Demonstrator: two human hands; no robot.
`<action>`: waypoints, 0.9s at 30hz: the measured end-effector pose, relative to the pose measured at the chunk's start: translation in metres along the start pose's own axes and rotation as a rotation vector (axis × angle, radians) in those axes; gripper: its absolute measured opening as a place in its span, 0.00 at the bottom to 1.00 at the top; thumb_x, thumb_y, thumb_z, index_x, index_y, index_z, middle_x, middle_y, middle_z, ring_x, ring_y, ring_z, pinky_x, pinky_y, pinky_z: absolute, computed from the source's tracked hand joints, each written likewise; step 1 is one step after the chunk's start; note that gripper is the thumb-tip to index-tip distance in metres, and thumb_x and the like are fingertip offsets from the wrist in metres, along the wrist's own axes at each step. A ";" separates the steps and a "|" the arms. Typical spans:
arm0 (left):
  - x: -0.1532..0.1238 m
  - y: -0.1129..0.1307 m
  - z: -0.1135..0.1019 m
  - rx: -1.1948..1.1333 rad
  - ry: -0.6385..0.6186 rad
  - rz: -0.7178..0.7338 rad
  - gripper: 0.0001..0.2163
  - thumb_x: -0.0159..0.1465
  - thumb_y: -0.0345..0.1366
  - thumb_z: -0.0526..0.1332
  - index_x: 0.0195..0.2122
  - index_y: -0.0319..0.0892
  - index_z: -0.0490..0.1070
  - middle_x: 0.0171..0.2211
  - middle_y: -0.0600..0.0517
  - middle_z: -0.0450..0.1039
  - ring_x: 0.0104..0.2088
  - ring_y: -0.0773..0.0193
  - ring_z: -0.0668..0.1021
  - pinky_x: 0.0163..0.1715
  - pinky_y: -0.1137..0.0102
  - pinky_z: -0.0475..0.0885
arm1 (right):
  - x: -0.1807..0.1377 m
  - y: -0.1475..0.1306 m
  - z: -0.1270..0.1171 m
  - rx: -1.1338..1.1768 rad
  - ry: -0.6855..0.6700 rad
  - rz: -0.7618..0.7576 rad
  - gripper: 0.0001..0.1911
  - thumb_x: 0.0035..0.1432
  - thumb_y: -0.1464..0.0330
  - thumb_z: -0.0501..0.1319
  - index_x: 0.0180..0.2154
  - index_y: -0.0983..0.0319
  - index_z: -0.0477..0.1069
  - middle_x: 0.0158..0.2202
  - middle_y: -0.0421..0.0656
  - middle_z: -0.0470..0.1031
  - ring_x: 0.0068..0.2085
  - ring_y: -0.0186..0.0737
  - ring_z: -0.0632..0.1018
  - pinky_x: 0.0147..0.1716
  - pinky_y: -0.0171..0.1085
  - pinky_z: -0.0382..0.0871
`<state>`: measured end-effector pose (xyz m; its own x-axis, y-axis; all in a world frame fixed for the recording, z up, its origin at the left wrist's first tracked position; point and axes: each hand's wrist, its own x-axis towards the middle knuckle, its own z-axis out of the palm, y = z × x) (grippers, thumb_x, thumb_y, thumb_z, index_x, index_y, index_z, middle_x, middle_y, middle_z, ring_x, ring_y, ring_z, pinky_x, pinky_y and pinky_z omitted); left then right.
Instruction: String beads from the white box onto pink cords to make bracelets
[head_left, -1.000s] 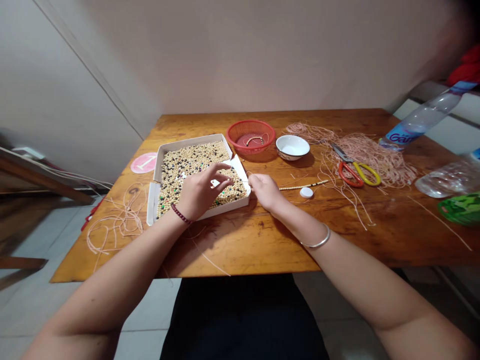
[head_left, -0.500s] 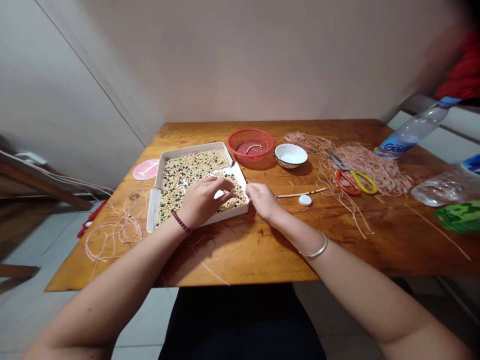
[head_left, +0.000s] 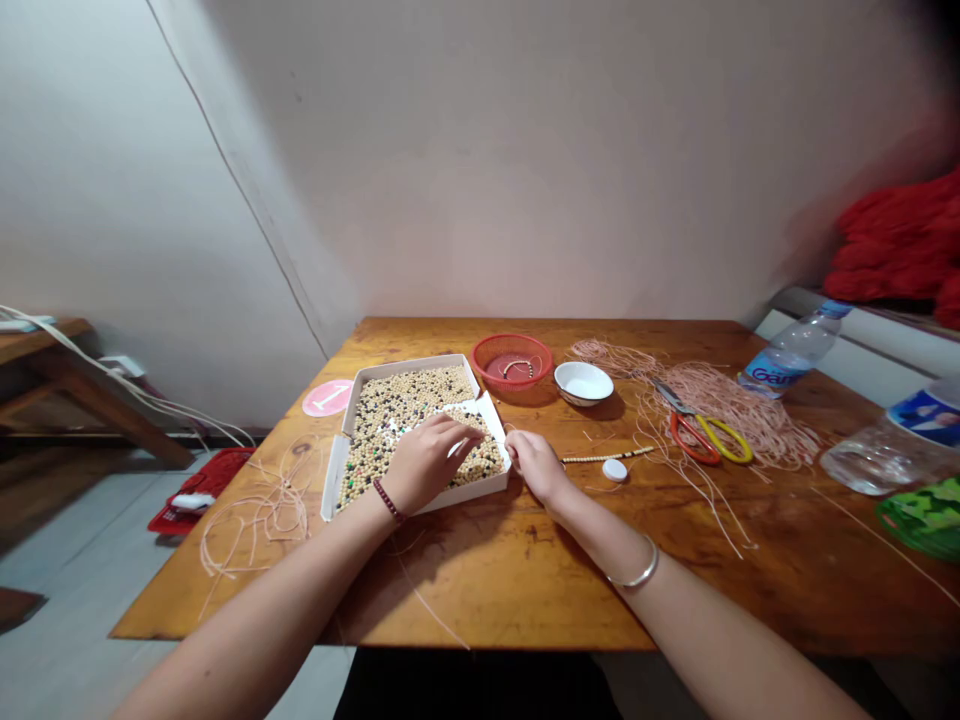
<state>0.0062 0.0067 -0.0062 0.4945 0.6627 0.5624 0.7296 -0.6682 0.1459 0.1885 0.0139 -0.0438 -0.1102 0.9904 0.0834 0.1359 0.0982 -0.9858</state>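
My left hand [head_left: 429, 462], with a dark red bead bracelet at the wrist, hovers over the white box tray [head_left: 491, 490]. Its fingers reach to the right, the thumb a little apart below them. Mostly cream beads [head_left: 409, 388] fill the tray, with black and a few green ones among them. At the tray's right edge my right hand [head_left: 534, 465] is closed in a pinch. From behind it a beaded string [head_left: 604, 458] of cream beads, with some dark ones, runs right across the table. What lies between the right fingertips is too small to make out.
Beyond the tray stand a red basket [head_left: 512, 375] with a beaded strand inside and a white bowl [head_left: 583, 384]. A white round cap [head_left: 614, 470], scissors [head_left: 705, 437], heaped pink cord [head_left: 757, 410] and plastic bottles [head_left: 791, 350] lie to the right. Loose cord [head_left: 259, 515] lies at left.
The view has tilted up, so everything sits lower in it. My left thumb and fingers have drawn closer together above the beads. My right hand keeps its pinch at the tray's edge.
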 end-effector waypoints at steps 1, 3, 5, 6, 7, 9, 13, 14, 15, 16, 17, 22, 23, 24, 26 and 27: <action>0.000 0.001 -0.001 0.000 0.007 -0.016 0.07 0.65 0.37 0.57 0.36 0.44 0.74 0.31 0.51 0.77 0.35 0.63 0.75 0.34 0.68 0.71 | 0.000 0.000 0.001 0.004 -0.007 0.002 0.13 0.50 0.64 0.48 0.18 0.60 0.54 0.16 0.35 0.54 0.22 0.32 0.58 0.22 0.32 0.48; 0.000 0.002 -0.003 -0.020 0.021 -0.047 0.07 0.65 0.37 0.57 0.35 0.44 0.74 0.31 0.51 0.76 0.34 0.63 0.76 0.33 0.68 0.71 | 0.000 -0.001 0.002 0.027 -0.021 0.015 0.13 0.51 0.62 0.50 0.18 0.60 0.56 0.16 0.35 0.55 0.21 0.32 0.58 0.21 0.32 0.49; 0.000 0.002 -0.004 -0.070 0.037 -0.066 0.06 0.65 0.37 0.58 0.35 0.44 0.73 0.32 0.51 0.76 0.34 0.64 0.76 0.33 0.68 0.72 | 0.000 -0.001 0.003 0.081 -0.025 0.042 0.15 0.52 0.59 0.52 0.19 0.60 0.58 0.16 0.34 0.54 0.20 0.31 0.57 0.20 0.32 0.48; 0.000 0.002 -0.005 -0.099 0.045 -0.071 0.06 0.65 0.36 0.58 0.35 0.44 0.73 0.32 0.51 0.76 0.34 0.64 0.76 0.34 0.68 0.72 | 0.000 -0.002 0.004 0.117 -0.023 0.055 0.16 0.52 0.56 0.53 0.20 0.59 0.59 0.16 0.34 0.53 0.19 0.31 0.56 0.19 0.32 0.47; 0.000 0.002 -0.005 -0.122 0.056 -0.077 0.06 0.65 0.36 0.58 0.35 0.44 0.73 0.33 0.51 0.76 0.35 0.64 0.76 0.34 0.68 0.72 | 0.000 -0.002 0.004 0.156 -0.018 0.067 0.18 0.52 0.53 0.54 0.21 0.59 0.60 0.15 0.34 0.53 0.18 0.31 0.55 0.18 0.32 0.46; -0.001 0.002 -0.006 -0.143 0.091 -0.092 0.05 0.65 0.36 0.58 0.35 0.44 0.73 0.33 0.51 0.76 0.35 0.64 0.76 0.35 0.67 0.72 | 0.000 -0.003 0.004 0.223 -0.011 0.094 0.22 0.51 0.48 0.55 0.23 0.59 0.62 0.15 0.33 0.52 0.17 0.30 0.53 0.17 0.32 0.44; -0.001 0.003 -0.008 -0.133 0.162 -0.102 0.04 0.64 0.36 0.59 0.35 0.44 0.72 0.32 0.52 0.75 0.34 0.64 0.76 0.35 0.66 0.72 | 0.001 -0.006 0.001 0.280 -0.002 0.152 0.26 0.49 0.42 0.54 0.26 0.60 0.63 0.14 0.32 0.52 0.16 0.29 0.51 0.15 0.32 0.40; -0.001 0.004 -0.009 -0.134 0.175 -0.099 0.04 0.64 0.36 0.59 0.35 0.44 0.72 0.32 0.52 0.75 0.34 0.64 0.76 0.35 0.67 0.72 | 0.001 -0.007 0.001 0.285 -0.001 0.163 0.27 0.49 0.42 0.55 0.26 0.60 0.63 0.14 0.32 0.52 0.15 0.28 0.51 0.15 0.32 0.40; -0.001 0.004 -0.009 -0.135 0.187 -0.097 0.04 0.64 0.36 0.59 0.35 0.44 0.72 0.32 0.52 0.76 0.34 0.64 0.76 0.35 0.67 0.72 | 0.001 -0.007 0.001 0.290 -0.005 0.172 0.27 0.48 0.41 0.55 0.26 0.60 0.63 0.14 0.32 0.52 0.15 0.28 0.51 0.15 0.32 0.39; -0.001 0.005 -0.010 -0.135 0.198 -0.095 0.03 0.64 0.35 0.59 0.35 0.44 0.71 0.32 0.52 0.76 0.34 0.65 0.75 0.35 0.67 0.72 | 0.000 -0.008 0.000 0.294 -0.015 0.181 0.27 0.48 0.42 0.55 0.25 0.60 0.63 0.14 0.32 0.52 0.15 0.28 0.50 0.15 0.32 0.39; -0.001 0.006 -0.010 -0.135 0.206 -0.093 0.03 0.64 0.35 0.59 0.35 0.44 0.71 0.32 0.52 0.76 0.34 0.65 0.76 0.35 0.67 0.72 | -0.001 -0.009 0.000 0.296 -0.030 0.191 0.27 0.48 0.42 0.55 0.25 0.60 0.64 0.14 0.32 0.51 0.15 0.28 0.50 0.15 0.32 0.38; -0.001 0.007 -0.009 -0.126 0.200 -0.100 0.03 0.64 0.34 0.57 0.36 0.44 0.70 0.32 0.51 0.76 0.34 0.64 0.76 0.34 0.67 0.73 | -0.005 -0.013 0.001 0.318 -0.100 0.214 0.26 0.50 0.43 0.55 0.23 0.61 0.64 0.14 0.32 0.49 0.16 0.27 0.48 0.15 0.31 0.36; -0.002 0.007 -0.009 -0.133 0.196 -0.112 0.03 0.65 0.34 0.57 0.36 0.43 0.69 0.33 0.51 0.76 0.35 0.64 0.76 0.34 0.67 0.73 | -0.005 -0.013 0.001 0.330 -0.106 0.217 0.26 0.50 0.44 0.55 0.23 0.61 0.64 0.14 0.31 0.49 0.16 0.26 0.48 0.15 0.31 0.36; -0.002 0.006 -0.008 -0.142 0.192 -0.125 0.03 0.65 0.33 0.56 0.36 0.43 0.68 0.34 0.50 0.76 0.36 0.64 0.76 0.34 0.67 0.73 | -0.006 -0.014 0.001 0.348 -0.113 0.222 0.25 0.50 0.45 0.56 0.23 0.61 0.64 0.15 0.31 0.48 0.16 0.26 0.48 0.15 0.30 0.35; -0.003 0.005 -0.006 -0.164 0.179 -0.148 0.03 0.66 0.32 0.54 0.37 0.42 0.66 0.36 0.49 0.76 0.37 0.64 0.76 0.35 0.67 0.73 | -0.006 -0.015 0.001 0.403 -0.128 0.245 0.23 0.50 0.47 0.57 0.24 0.61 0.63 0.15 0.31 0.49 0.15 0.25 0.47 0.15 0.30 0.35; -0.003 0.004 -0.005 -0.169 0.175 -0.154 0.03 0.66 0.32 0.54 0.37 0.42 0.66 0.37 0.49 0.76 0.37 0.64 0.76 0.36 0.67 0.73 | -0.007 -0.016 0.000 0.440 -0.133 0.262 0.22 0.51 0.48 0.57 0.25 0.61 0.63 0.15 0.30 0.49 0.15 0.24 0.47 0.15 0.29 0.35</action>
<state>0.0053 -0.0004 -0.0032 0.2841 0.7020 0.6530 0.6936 -0.6207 0.3655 0.1868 0.0058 -0.0291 -0.2563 0.9524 -0.1651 -0.2476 -0.2298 -0.9412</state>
